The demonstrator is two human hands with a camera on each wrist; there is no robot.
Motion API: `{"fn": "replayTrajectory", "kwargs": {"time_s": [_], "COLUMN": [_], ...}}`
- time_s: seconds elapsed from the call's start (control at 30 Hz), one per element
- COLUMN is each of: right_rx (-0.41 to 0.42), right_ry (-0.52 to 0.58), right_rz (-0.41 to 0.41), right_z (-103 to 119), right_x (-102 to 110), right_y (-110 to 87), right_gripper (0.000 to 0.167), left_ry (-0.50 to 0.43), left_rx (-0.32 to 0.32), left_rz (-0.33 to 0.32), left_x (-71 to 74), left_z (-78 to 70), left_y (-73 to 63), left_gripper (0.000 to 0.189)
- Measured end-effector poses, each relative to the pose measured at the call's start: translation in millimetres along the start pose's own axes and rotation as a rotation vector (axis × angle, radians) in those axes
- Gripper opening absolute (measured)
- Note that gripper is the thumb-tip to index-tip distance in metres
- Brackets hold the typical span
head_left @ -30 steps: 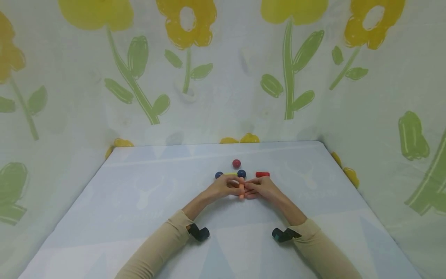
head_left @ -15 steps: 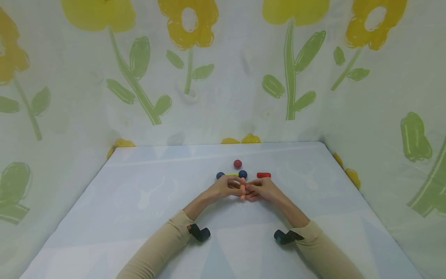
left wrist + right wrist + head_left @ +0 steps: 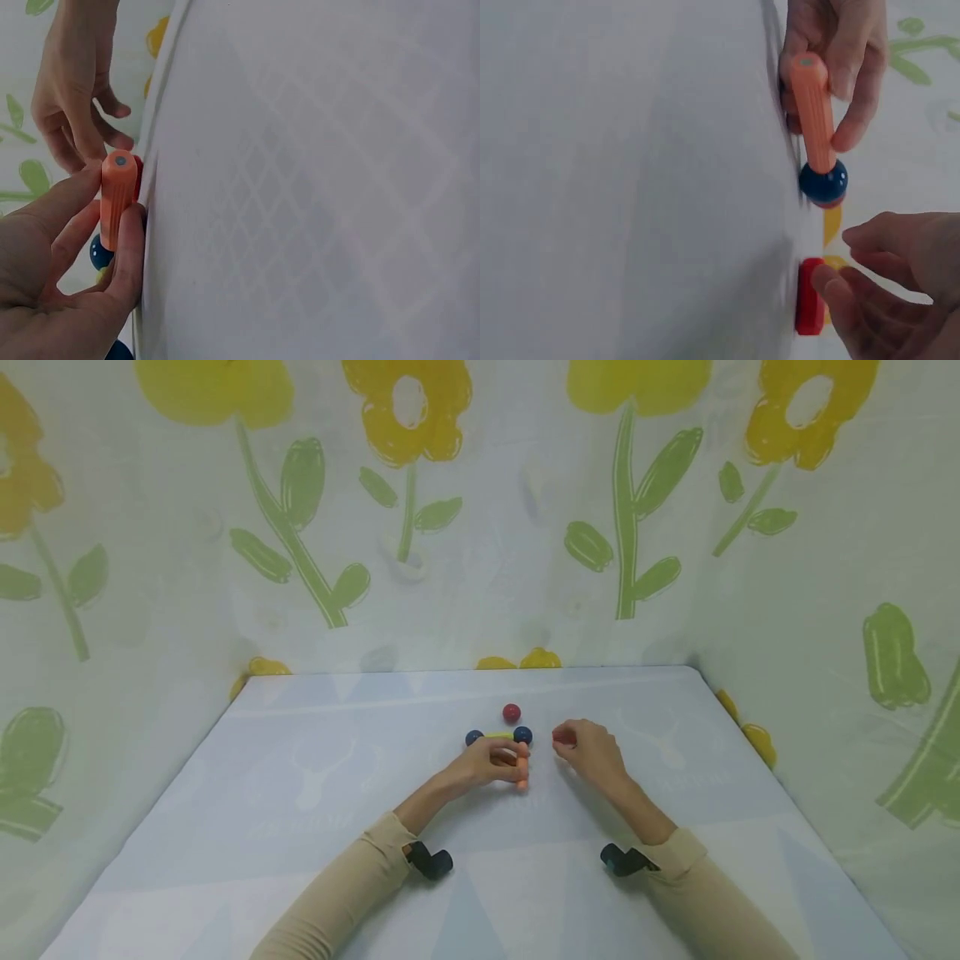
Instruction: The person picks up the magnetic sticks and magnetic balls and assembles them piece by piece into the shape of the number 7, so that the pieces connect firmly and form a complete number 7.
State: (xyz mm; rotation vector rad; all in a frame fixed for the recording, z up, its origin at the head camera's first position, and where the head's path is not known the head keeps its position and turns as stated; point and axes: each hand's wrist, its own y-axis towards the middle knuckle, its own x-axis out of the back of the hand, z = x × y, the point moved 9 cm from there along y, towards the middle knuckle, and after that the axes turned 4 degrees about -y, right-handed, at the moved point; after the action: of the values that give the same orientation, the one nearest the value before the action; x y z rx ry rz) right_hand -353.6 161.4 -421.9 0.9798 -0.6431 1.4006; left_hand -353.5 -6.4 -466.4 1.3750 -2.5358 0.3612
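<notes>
In the head view my left hand [image 3: 482, 763] pinches an orange ribbed stick [image 3: 522, 762] between thumb and fingers. A small metallic dot shows in the stick's end in the left wrist view. My right hand [image 3: 592, 753] is apart from it, at the red stick [image 3: 808, 300] on the table. Its thumb and fingers are spread; a fingertip overlaps the red stick in the right wrist view, and I cannot tell whether it touches. Just beyond my left hand lie two dark blue balls, the left one [image 3: 474, 737] and the right one [image 3: 522, 735], with a yellow-green stick [image 3: 498, 735] between them.
A red ball [image 3: 512, 712] rests farther back on the pale patterned table [image 3: 360, 827]. Flower-printed fabric [image 3: 480, 527] rises behind the table and along its sides. Each wrist carries a small black camera, one being the left wrist camera [image 3: 431, 862].
My right hand has left the orange stick and moved right and away to the red stick, which it now largely covers in the head view. My left hand keeps its hold, nearly still.
</notes>
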Motion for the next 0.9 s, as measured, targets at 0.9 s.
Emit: {"fn": "replayTrajectory", "kwargs": {"time_s": [0.9], "right_rx": [-0.053], "right_ry": [-0.177], "right_rz": [0.041], "right_z": [-15], "right_x": [-7], "right_y": [18.1], "right_gripper": [0.024], "left_ry": [0.004], "left_rx": [-0.025], "left_rz": [0.014], "left_x": [-0.9], "left_z": [-5.0], "left_y": [-2.0], "left_gripper": [0.033]}}
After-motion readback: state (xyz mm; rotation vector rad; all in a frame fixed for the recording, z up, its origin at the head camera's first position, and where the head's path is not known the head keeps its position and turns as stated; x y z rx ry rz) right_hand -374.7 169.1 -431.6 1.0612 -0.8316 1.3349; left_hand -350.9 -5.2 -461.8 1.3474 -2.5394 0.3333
